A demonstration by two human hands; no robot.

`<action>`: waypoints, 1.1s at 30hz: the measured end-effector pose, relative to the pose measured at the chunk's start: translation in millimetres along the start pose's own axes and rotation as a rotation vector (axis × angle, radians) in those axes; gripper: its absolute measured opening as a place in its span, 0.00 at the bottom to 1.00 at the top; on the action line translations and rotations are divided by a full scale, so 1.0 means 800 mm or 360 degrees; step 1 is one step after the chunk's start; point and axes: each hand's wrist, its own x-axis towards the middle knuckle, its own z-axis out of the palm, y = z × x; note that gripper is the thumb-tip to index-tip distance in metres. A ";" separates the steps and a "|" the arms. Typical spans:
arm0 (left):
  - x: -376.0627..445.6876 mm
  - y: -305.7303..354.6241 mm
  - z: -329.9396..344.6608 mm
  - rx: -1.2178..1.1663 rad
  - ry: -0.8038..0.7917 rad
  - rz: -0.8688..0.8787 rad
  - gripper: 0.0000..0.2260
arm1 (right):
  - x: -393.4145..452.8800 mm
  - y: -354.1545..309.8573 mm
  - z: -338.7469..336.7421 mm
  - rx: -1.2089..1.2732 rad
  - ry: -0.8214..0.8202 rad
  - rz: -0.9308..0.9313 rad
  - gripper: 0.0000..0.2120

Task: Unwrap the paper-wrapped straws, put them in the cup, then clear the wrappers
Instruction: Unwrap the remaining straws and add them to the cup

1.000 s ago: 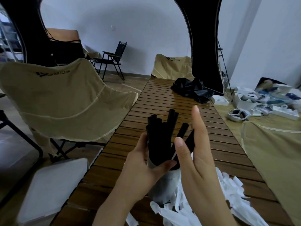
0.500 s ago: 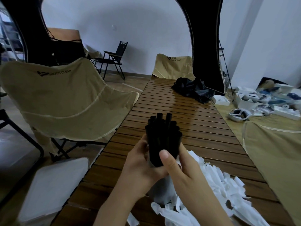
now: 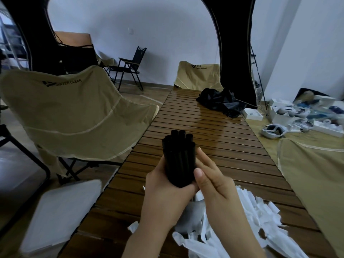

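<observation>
Closest to the camera, a heap of torn white wrappers (image 3: 247,220) lies on the wooden worktop (image 3: 214,138), mostly at the right and partly under the arms. Just above the heap, a pale cup (image 3: 188,213) shows between the two wrists, but most of it is hidden, so how it stands cannot be told. The left hand (image 3: 163,190) is wrapped around the bottom of a bunch of black straws (image 3: 179,155), with its thumb curled across the front. The right hand (image 3: 214,183) presses against the right side of the bunch, its fingers fairly straight and its thumb pointing up beside the straws. The straws stand upright and close together, their tops nearly level. Whether their lower ends sit in the cup cannot be seen. To the left of the worktop is a white box (image 3: 61,211) on the floor, and behind it a tan folding chair (image 3: 74,116). Far down the worktop lies a crumpled black cloth (image 3: 221,101), with another tan chair (image 3: 197,75) at the end. Off to the right, white headsets and boxes (image 3: 297,118) are spread on a tan cover.
</observation>
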 end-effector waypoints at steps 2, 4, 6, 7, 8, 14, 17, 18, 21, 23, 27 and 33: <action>-0.001 0.000 0.006 -0.0072 0.0058 0.0017 0.18 | -0.001 0.002 0.002 0.0026 0.0085 0.0014 0.20; -0.004 0.001 0.010 -0.0173 0.0146 0.0006 0.14 | -0.001 0.006 0.002 0.0095 0.0199 0.0051 0.19; -0.006 0.003 0.014 -0.0239 0.0200 -0.0017 0.12 | -0.001 0.008 0.002 0.0156 0.0304 0.0136 0.18; -0.006 0.002 0.015 -0.0252 0.0218 -0.0036 0.12 | -0.001 0.008 0.001 0.0163 0.0349 0.0179 0.18; -0.006 0.001 0.015 -0.0262 0.0237 -0.0068 0.12 | -0.001 0.010 0.000 0.0165 0.0378 0.0221 0.18; 0.002 -0.010 0.002 -0.0347 0.0298 -0.0322 0.17 | -0.005 0.022 -0.004 0.0080 0.0332 0.0603 0.19; 0.004 -0.016 -0.007 -0.0332 0.0231 -0.0302 0.22 | -0.004 0.024 -0.003 -0.0019 0.0301 0.0625 0.19; 0.005 -0.018 -0.009 -0.0324 0.0202 -0.0302 0.24 | -0.005 0.024 -0.003 -0.0042 0.0300 0.0625 0.19; 0.005 -0.018 -0.013 -0.0242 0.0102 -0.0276 0.24 | -0.005 0.023 -0.005 -0.0106 0.0314 0.0651 0.22; 0.005 -0.016 -0.013 -0.0197 0.0061 -0.0222 0.24 | -0.007 0.021 -0.006 -0.0136 0.0348 0.0641 0.21; 0.004 -0.010 -0.018 -0.0255 0.0021 -0.0167 0.24 | -0.013 0.012 -0.005 -0.0126 0.0474 0.0512 0.18; -0.005 0.000 -0.028 -0.0016 -0.0060 -0.0081 0.24 | -0.021 -0.001 -0.006 -0.0386 0.0504 0.0359 0.18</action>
